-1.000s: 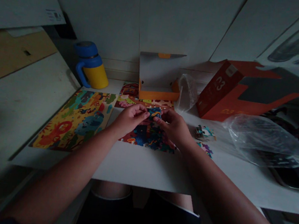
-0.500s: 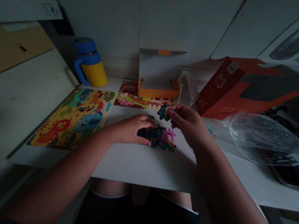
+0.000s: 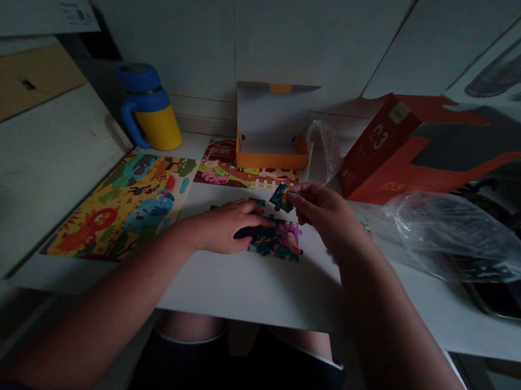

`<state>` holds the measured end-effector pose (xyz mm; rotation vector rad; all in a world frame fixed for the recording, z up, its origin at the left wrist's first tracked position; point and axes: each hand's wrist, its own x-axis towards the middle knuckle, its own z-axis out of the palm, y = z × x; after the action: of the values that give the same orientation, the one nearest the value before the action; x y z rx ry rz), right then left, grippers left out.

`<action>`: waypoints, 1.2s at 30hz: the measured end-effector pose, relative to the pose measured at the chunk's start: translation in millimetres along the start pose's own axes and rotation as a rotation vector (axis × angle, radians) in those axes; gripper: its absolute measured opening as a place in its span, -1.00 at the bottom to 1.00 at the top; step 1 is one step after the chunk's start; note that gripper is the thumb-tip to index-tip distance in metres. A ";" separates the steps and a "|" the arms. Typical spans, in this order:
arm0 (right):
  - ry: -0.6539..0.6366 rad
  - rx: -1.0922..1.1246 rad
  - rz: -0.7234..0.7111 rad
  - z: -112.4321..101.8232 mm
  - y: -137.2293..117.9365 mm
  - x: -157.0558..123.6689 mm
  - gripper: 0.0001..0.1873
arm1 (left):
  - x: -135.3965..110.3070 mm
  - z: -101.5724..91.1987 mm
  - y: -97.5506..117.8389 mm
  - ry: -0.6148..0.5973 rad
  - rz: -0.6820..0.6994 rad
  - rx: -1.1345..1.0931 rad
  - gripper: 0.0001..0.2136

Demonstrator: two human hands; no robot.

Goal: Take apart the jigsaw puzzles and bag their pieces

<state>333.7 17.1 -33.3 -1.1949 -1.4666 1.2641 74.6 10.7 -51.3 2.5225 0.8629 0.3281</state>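
Note:
Between the thumb and fingers of my right hand (image 3: 318, 210) is a dark blue-green puzzle piece (image 3: 282, 198) with some orange on it, raised above the table. My left hand (image 3: 228, 224) lies with fingers spread over the left part of a dark, partly joined puzzle (image 3: 278, 242), hiding some of it. A pink-purple figure shows at the puzzle's right side. More dark pieces peek out behind my left fingers. Part of another teal piece (image 3: 363, 221) lies beyond my right wrist.
A finished yellow animal puzzle (image 3: 129, 203) lies at left, a farm puzzle (image 3: 218, 173) behind. An open orange box (image 3: 272, 160) stands on it. A blue-yellow jug (image 3: 157, 121) is back left; a red box (image 3: 391, 148) and clear plastic bag (image 3: 456, 240) are at right.
The view has shifted slightly. My left thumb has drawn back a little to the left, showing more of the dark puzzle. My right hand still holds its piece in the air.

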 end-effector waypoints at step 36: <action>0.048 -0.066 -0.007 -16.6 2.6 3.0 -0.62 | 0.0 0.9 6.3 0.053 0.022 0.047 -0.65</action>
<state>349.6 23.3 -33.6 -1.2538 -1.4859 1.1828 78.1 6.0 -49.0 2.5792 0.8735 0.3880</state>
